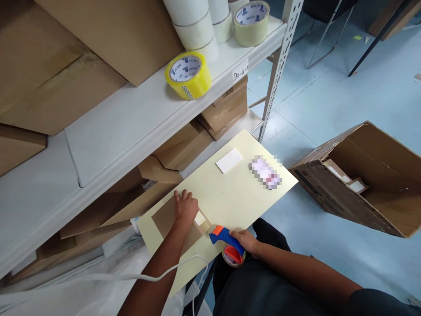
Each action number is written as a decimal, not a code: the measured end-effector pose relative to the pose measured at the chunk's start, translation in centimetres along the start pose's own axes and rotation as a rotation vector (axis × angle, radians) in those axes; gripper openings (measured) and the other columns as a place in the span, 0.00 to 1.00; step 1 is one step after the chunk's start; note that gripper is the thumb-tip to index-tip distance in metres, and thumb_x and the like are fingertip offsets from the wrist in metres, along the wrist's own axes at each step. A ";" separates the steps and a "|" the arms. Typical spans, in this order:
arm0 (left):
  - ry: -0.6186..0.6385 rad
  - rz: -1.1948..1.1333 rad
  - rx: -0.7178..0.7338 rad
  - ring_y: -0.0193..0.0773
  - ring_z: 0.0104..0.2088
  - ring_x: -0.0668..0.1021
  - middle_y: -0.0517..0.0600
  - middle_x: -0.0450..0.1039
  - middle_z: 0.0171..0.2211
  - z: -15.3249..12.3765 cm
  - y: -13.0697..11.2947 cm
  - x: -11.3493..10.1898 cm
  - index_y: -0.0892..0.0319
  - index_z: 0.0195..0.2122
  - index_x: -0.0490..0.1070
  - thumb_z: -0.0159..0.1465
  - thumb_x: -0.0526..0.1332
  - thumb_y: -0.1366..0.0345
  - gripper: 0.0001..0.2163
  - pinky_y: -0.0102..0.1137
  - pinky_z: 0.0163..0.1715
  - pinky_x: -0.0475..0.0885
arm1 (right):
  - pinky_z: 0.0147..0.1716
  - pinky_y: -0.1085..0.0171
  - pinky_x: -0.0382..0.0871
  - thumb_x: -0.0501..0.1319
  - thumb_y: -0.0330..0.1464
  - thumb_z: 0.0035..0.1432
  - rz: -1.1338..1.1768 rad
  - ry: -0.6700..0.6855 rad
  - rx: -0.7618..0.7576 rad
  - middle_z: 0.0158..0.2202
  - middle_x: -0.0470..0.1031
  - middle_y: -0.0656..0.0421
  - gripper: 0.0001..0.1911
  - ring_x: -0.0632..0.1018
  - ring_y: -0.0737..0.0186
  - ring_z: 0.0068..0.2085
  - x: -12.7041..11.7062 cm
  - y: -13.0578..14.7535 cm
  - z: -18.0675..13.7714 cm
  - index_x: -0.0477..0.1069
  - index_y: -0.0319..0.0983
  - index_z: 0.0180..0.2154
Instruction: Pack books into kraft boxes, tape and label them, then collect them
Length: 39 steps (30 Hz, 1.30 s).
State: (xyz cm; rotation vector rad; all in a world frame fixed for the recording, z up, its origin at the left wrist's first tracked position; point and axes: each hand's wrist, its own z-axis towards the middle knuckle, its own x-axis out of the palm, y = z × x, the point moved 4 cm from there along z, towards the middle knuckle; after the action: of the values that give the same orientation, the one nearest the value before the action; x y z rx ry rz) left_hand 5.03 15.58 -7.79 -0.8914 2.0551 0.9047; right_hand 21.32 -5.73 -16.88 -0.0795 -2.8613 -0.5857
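Observation:
A pale yellow padded envelope (230, 193) lies flat in front of me, resting against a lower shelf. My left hand (185, 207) presses down on a brown taped patch (164, 219) at its near end, fingers curled and close together. My right hand (245, 240) grips a blue and orange tape dispenser (228, 245) at the envelope's near edge, just right of the taped patch. A white label (229, 160) and a blurred label (265, 172) sit on the far half of the envelope.
A white metal shelf (131, 114) carries a yellow tape roll (188, 74), several pale tape rolls (251, 23) and cardboard boxes (59, 66). More flattened boxes (223, 109) fill the lower shelf. An open cardboard box (368, 180) lies on the blue floor at the right. A white cable (138, 276) crosses my left arm.

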 end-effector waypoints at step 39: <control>0.177 -0.328 0.082 0.55 0.59 0.76 0.56 0.76 0.59 -5.2 1.9 2.4 0.51 0.56 0.76 0.61 0.56 0.36 0.31 0.46 0.57 0.66 | 0.52 0.55 0.74 0.54 0.39 0.72 0.466 0.324 0.027 0.38 0.83 0.52 0.19 0.83 0.58 0.37 -1.0 5.0 1.9 0.78 0.33 0.48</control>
State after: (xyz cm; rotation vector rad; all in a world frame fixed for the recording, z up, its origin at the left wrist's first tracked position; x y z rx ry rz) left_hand 0.60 11.70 -6.45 -1.2559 1.9952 0.5783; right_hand 22.43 -0.45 -16.89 -0.5728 -2.4152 -0.4166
